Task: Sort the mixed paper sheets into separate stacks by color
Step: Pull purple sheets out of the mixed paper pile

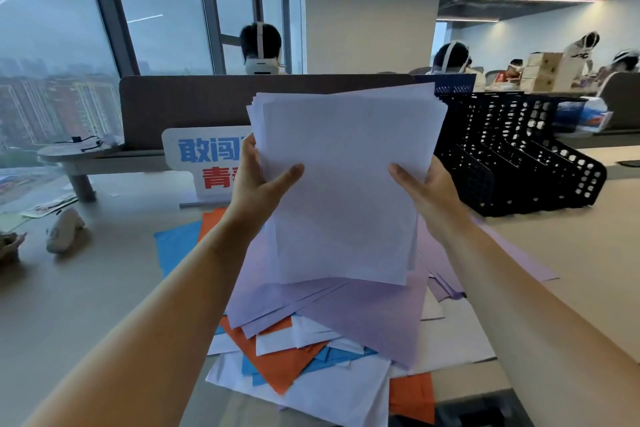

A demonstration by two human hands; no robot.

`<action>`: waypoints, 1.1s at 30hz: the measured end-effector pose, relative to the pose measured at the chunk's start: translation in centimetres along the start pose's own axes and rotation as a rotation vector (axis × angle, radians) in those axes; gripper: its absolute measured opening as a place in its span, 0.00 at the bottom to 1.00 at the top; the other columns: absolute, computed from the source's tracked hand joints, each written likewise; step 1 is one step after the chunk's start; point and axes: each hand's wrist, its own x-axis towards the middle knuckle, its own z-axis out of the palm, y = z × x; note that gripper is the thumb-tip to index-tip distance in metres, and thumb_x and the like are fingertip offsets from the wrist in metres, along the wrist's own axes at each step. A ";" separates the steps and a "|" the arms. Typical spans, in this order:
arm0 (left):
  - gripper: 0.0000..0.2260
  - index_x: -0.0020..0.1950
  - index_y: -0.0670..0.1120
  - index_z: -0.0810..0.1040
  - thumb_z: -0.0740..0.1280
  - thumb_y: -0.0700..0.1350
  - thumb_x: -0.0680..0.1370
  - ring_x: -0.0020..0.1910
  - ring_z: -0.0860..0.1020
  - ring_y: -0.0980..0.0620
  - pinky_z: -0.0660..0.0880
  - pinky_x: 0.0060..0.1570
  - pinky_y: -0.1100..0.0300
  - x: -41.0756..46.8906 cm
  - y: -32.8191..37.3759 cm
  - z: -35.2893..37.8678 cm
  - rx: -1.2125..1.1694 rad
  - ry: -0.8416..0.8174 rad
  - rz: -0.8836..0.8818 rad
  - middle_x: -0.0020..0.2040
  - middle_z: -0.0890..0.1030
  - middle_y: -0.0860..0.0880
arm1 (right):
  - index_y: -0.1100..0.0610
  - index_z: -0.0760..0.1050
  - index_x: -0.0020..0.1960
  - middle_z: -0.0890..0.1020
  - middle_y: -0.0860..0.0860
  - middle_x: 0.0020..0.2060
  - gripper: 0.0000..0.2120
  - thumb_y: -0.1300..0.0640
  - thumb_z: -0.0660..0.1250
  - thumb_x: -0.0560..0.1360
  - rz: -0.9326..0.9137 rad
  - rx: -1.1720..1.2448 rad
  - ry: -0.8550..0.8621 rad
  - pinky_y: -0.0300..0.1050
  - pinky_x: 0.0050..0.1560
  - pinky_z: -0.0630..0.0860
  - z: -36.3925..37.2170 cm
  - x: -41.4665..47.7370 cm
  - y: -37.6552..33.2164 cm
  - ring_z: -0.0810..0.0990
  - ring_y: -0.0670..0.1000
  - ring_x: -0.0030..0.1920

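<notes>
Left hand (258, 180), right hand (427, 191) both grip white stack (343, 184) by side edges, raised. Purple (346, 315), orange (277, 367), blue (173, 246) sheets still mixed on counter (86, 305); sorting looks early.

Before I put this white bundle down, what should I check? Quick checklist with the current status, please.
1. Grip: left hand and right hand both hold the white stack by its sides, thumbs in front: ok.
2. Single colour: the front sheet is white and the sheets behind it are hidden: cannot tell.
3. Edges squared: the top edges fan out unevenly: not ok.
4. Landing spot: bare table shows left of the mixed pile: ok.
5. Pile sorted: purple, orange, blue and white sheets overlap: not ok.
6. Clearance: the black file rack stands apart from the right arm: ok.
</notes>
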 end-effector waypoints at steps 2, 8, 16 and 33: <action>0.25 0.64 0.53 0.61 0.70 0.42 0.73 0.58 0.74 0.49 0.78 0.55 0.49 0.2 0.0 0.2 0.031 0.002 0.003 0.60 0.72 0.47 | 0.50 0.74 0.55 0.83 0.47 0.52 0.18 0.52 0.72 0.67 0.006 0.000 -0.021 0.42 0.52 0.78 0.3 0.0 0.7 0.82 0.46 0.52; 0.23 0.65 0.51 0.60 0.68 0.41 0.76 0.52 0.77 0.52 0.80 0.47 0.58 0.8 0.8 0.4 -0.047 0.063 0.062 0.55 0.74 0.50 | 0.54 0.71 0.62 0.81 0.48 0.54 0.31 0.44 0.75 0.64 -0.027 -0.043 0.039 0.42 0.50 0.77 0.3 0.3 -0.3 0.82 0.46 0.53; 0.22 0.67 0.42 0.62 0.67 0.41 0.76 0.54 0.76 0.48 0.79 0.50 0.52 1.7 2.0 2.1 0.135 0.150 0.221 0.56 0.73 0.45 | 0.54 0.48 0.76 0.60 0.45 0.73 0.40 0.63 0.67 0.72 -0.443 -0.277 0.173 0.49 0.72 0.64 0.1 0.6 -4.7 0.63 0.41 0.72; 0.25 0.62 0.50 0.64 0.73 0.41 0.71 0.45 0.80 0.57 0.80 0.42 0.61 1.5 2.0 2.5 -0.039 0.046 0.053 0.50 0.77 0.53 | 0.58 0.74 0.58 0.77 0.44 0.53 0.16 0.65 0.67 0.71 -0.502 -0.459 0.246 0.32 0.60 0.68 -1.9 0.6 -6.3 0.73 0.35 0.53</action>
